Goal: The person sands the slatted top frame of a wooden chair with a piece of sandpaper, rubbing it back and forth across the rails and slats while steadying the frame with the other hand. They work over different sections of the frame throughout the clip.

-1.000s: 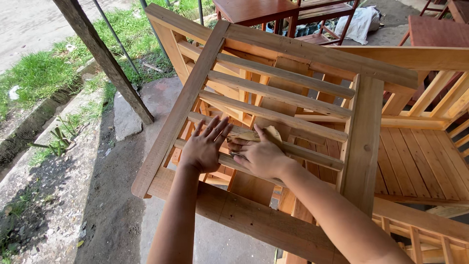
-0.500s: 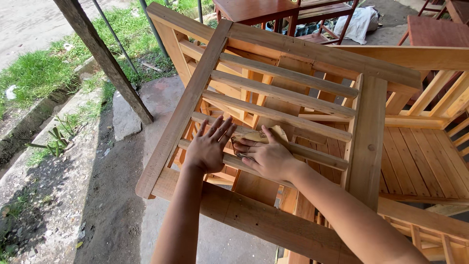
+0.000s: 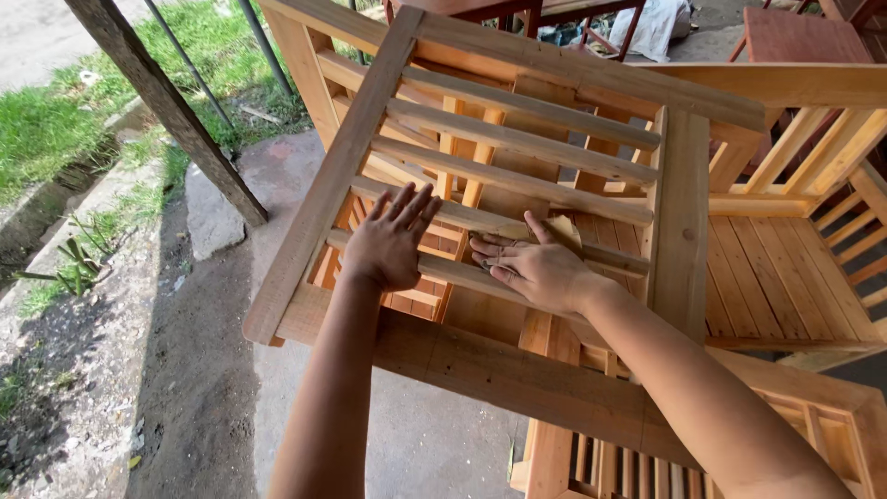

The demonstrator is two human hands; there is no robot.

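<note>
A pale wooden slatted frame (image 3: pixel 517 139) lies tilted on top of other unfinished wooden furniture. My left hand (image 3: pixel 388 242) rests flat on its lower slats with the fingers spread, holding nothing. My right hand (image 3: pixel 531 270) presses a small tan piece of sandpaper (image 3: pixel 562 229) against a slat just right of the left hand. Most of the sandpaper is hidden under the fingers. A thick wooden beam (image 3: pixel 490 374) runs under both forearms.
Slatted wooden benches (image 3: pixel 785 277) stand at the right, and a red-brown table (image 3: pixel 795 37) at the back. A leaning dark post (image 3: pixel 176 111) stands at the left, with a flat stone (image 3: pixel 211 217), bare dirt ground and grass (image 3: pixel 46 129) beyond.
My right hand has slid a little to the right along the slat with the sandpaper. My left hand stays flat on the slats.
</note>
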